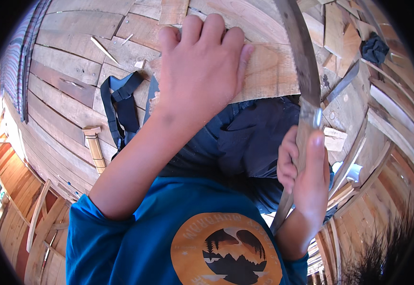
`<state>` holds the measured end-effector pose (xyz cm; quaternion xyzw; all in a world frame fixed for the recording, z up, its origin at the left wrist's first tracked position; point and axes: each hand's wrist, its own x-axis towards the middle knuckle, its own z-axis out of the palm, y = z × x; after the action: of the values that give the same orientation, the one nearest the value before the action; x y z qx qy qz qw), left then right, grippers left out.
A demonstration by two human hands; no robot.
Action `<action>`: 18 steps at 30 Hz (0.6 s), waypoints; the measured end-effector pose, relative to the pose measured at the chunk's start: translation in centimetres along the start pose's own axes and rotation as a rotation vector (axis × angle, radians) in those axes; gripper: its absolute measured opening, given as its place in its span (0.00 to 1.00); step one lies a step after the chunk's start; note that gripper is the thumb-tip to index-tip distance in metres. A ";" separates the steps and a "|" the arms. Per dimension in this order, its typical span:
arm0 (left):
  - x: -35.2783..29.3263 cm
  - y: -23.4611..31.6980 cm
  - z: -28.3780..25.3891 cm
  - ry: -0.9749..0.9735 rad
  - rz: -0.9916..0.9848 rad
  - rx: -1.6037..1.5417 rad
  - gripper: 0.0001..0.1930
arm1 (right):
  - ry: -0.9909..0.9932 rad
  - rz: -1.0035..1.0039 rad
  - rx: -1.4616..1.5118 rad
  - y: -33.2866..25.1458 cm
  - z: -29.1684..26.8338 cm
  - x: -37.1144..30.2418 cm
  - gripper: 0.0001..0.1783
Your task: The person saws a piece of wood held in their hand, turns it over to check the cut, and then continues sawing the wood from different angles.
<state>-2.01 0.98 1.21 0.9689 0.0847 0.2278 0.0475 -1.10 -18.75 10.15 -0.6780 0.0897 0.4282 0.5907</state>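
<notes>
My right hand [311, 175] is closed around the pale wooden handle of a machete [306, 61]. Its long dark blade points away from me, beside the right end of a wooden board [271, 71]; whether blade and board touch, I cannot tell. The board lies crosswise just beyond my lap, with a rough, splintered left end. On top of it rests my left hand [200, 66], its fingers bent over the far edge and the thumb out to the right, gripping it. My left hand and wrist hide the board's middle.
On the plank floor [69, 71] at left lie a black buckled strap [124, 102], a bamboo piece [95, 149] and a thin splinter [105, 50]. A striped cloth [17, 61] hangs far left. To the right are another blade [342, 85], a black cloth [374, 49] and wood scraps [333, 137].
</notes>
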 end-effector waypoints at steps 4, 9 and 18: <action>0.3 0.0 0.2 -0.016 0.019 0.061 0.11 | -0.006 0.088 -0.092 2.6 1.1 1.7 0.31; 0.1 -0.2 -0.3 -0.062 0.037 0.066 0.11 | 0.085 -0.079 -0.223 1.2 2.2 6.1 0.30; 0.2 0.3 -0.3 -0.051 0.022 0.048 0.11 | 0.048 0.116 -0.130 1.1 1.5 2.4 0.30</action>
<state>-1.93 0.75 1.55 0.9761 0.0781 0.2013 0.0239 -1.04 -16.78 7.76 -0.7187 0.1150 0.4503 0.5172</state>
